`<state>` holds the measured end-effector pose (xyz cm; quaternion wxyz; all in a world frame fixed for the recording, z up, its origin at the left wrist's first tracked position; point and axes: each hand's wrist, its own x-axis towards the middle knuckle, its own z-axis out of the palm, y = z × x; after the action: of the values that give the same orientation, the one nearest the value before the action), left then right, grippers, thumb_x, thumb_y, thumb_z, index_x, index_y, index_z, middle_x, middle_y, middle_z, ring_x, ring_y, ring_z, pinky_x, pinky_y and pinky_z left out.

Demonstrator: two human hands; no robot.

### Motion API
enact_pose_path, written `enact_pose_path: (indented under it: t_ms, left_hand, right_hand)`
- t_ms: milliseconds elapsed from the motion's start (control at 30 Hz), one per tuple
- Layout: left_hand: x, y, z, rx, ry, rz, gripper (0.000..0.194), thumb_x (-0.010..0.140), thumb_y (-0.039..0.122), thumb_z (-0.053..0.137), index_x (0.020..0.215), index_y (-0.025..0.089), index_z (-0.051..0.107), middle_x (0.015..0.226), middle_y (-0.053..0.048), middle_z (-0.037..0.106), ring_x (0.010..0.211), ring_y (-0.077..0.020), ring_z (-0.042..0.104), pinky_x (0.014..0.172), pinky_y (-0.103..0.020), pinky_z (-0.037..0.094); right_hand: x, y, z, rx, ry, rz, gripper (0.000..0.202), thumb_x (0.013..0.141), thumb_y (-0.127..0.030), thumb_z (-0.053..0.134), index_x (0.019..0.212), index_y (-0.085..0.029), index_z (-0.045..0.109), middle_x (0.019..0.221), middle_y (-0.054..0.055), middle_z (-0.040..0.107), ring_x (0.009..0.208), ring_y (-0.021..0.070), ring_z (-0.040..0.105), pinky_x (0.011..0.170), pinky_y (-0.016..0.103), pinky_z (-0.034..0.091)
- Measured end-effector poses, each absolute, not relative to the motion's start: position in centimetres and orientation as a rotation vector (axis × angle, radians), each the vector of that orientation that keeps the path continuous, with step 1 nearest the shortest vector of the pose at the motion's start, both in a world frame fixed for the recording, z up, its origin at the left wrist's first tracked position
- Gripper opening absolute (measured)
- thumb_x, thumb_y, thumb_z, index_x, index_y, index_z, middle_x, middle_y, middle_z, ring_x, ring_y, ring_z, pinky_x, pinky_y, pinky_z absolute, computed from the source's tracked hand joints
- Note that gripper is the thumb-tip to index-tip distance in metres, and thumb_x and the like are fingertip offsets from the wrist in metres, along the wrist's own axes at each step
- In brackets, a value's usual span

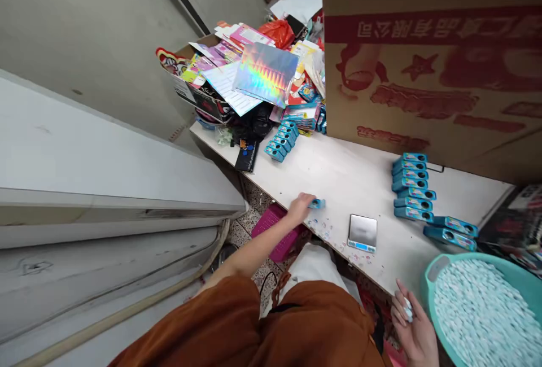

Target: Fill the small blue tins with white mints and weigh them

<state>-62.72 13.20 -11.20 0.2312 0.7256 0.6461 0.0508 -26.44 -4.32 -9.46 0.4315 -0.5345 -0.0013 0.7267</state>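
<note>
My left hand [300,209] is closed on a small blue box [317,203] at the front edge of the white table. Palm up beside the turquoise tub [432,293], my right hand [411,324] has its fingers curled around a few small white-and-blue pieces [407,310]. The tub holds a heap of similar pale pieces [483,305]. Between my hands lies a small digital scale [363,231] with nothing on its plate. Blue boxes with dark round spots stand in a row [412,186] at the right, and two more boxes [451,231] lie near the tub.
A shorter row of blue boxes [282,140] stands at the back left beside a black packet [247,156]. Behind it, an open carton [190,93] overflows with papers and packaging. A big cardboard box [423,73] borders the table's [339,164] far side. Below is a magenta basket [271,231].
</note>
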Motion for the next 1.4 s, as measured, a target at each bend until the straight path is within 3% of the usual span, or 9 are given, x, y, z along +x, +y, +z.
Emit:
enact_pose_path:
  t_ms: [233, 500, 667, 767, 900, 1000, 1133, 1300, 1400]
  left_hand:
    - [-80.8, 20.8, -10.5, 1.87, 2.167, -0.042, 0.038, 0.074, 0.003, 0.048, 0.103, 0.027, 0.055, 0.111, -0.004, 0.051, 0.108, -0.0218, 0.05, 0.077, -0.03, 0.047]
    - [-85.5, 27.2, -12.4, 1.83, 2.25, -0.108, 0.042, 0.074, 0.007, 0.054, 0.112, 0.023, 0.048, 0.116, -0.01, 0.044, 0.108, -0.0248, 0.05, 0.079, -0.033, 0.047]
    - [-84.9, 25.6, -14.4, 1.603, 2.567, 0.363, 0.076, 0.064, 0.019, 0.072, 0.129, 0.018, 0.032, 0.127, -0.015, 0.035, 0.118, -0.0307, 0.042, 0.093, -0.04, 0.042]
    - [-81.8, 22.9, -15.5, 1.377, 2.774, 0.711, 0.081, 0.062, 0.03, 0.075, 0.128, 0.012, 0.031, 0.124, -0.018, 0.037, 0.119, -0.0337, 0.037, 0.099, -0.047, 0.036]
    - [-72.6, 19.4, -16.2, 1.672, 2.441, 0.82, 0.059, 0.071, 0.036, 0.068, 0.118, 0.014, 0.041, 0.115, -0.014, 0.045, 0.115, -0.0319, 0.04, 0.101, -0.052, 0.032]
    - [-62.2, 18.4, -15.8, 1.964, 1.827, 0.762, 0.042, 0.076, 0.033, 0.064, 0.11, 0.017, 0.045, 0.108, -0.01, 0.05, 0.107, -0.0265, 0.047, 0.095, -0.045, 0.039]
    - [-47.6, 19.4, -14.7, 2.218, 1.189, 0.545, 0.04, 0.078, 0.034, 0.062, 0.112, 0.02, 0.048, 0.112, -0.009, 0.053, 0.108, -0.0238, 0.047, 0.094, -0.04, 0.04]
    - [-35.4, 20.9, -14.9, 2.48, 0.993, 0.345, 0.045, 0.081, 0.033, 0.059, 0.122, 0.02, 0.046, 0.122, -0.011, 0.05, 0.113, -0.027, 0.044, 0.092, -0.041, 0.039]
    - [-32.8, 21.1, -15.8, 2.569, 1.054, 0.234, 0.034, 0.083, 0.023, 0.055, 0.117, 0.021, 0.051, 0.124, -0.011, 0.05, 0.114, -0.0283, 0.044, 0.091, -0.043, 0.037]
  right_hand:
    - [-31.6, -0.4, -9.9, -1.36, 0.2, 1.909, 0.03, 0.08, -0.04, 0.061, 0.108, -0.031, 0.058, 0.059, -0.006, 0.037, 0.039, 0.0048, 0.032, 0.03, 0.018, 0.034]
    - [-33.7, 2.2, -9.2, -1.266, 0.494, 1.884, 0.047, 0.078, -0.026, 0.067, 0.121, -0.021, 0.049, 0.061, -0.009, 0.042, 0.043, 0.0009, 0.038, 0.036, 0.012, 0.036]
    - [-34.2, 1.6, -9.3, -1.192, 0.51, 1.817, 0.035, 0.079, -0.024, 0.065, 0.111, -0.019, 0.053, 0.06, -0.009, 0.041, 0.042, 0.0011, 0.036, 0.034, 0.013, 0.032]
    - [-34.5, 1.2, -9.4, -1.093, 0.517, 1.76, 0.016, 0.08, -0.025, 0.065, 0.089, -0.017, 0.055, 0.058, -0.009, 0.039, 0.04, 0.0006, 0.033, 0.033, 0.013, 0.029]
    - [-34.0, 0.6, -9.4, -0.96, 0.541, 1.649, 0.02, 0.082, -0.028, 0.063, 0.073, -0.018, 0.048, 0.055, -0.009, 0.037, 0.038, 0.0007, 0.03, 0.032, 0.013, 0.026]
    - [-32.7, -0.6, -9.0, -0.903, 0.56, 1.584, 0.022, 0.083, -0.029, 0.061, 0.071, -0.019, 0.046, 0.054, -0.009, 0.037, 0.037, 0.0009, 0.029, 0.032, 0.013, 0.025]
    - [-30.1, -3.5, -8.7, -0.885, 0.574, 1.5, 0.024, 0.084, -0.03, 0.061, 0.07, -0.019, 0.045, 0.053, -0.009, 0.036, 0.038, 0.001, 0.028, 0.032, 0.014, 0.025]
    - [-27.1, -7.7, -8.7, -0.939, 0.566, 1.371, 0.024, 0.085, -0.032, 0.059, 0.07, -0.019, 0.046, 0.054, -0.009, 0.038, 0.038, 0.0015, 0.028, 0.032, 0.015, 0.026]
    - [-25.6, -9.7, -8.7, -0.946, 0.597, 1.327, 0.025, 0.084, -0.034, 0.061, 0.07, -0.019, 0.046, 0.053, -0.009, 0.037, 0.037, 0.0015, 0.027, 0.031, 0.015, 0.026]
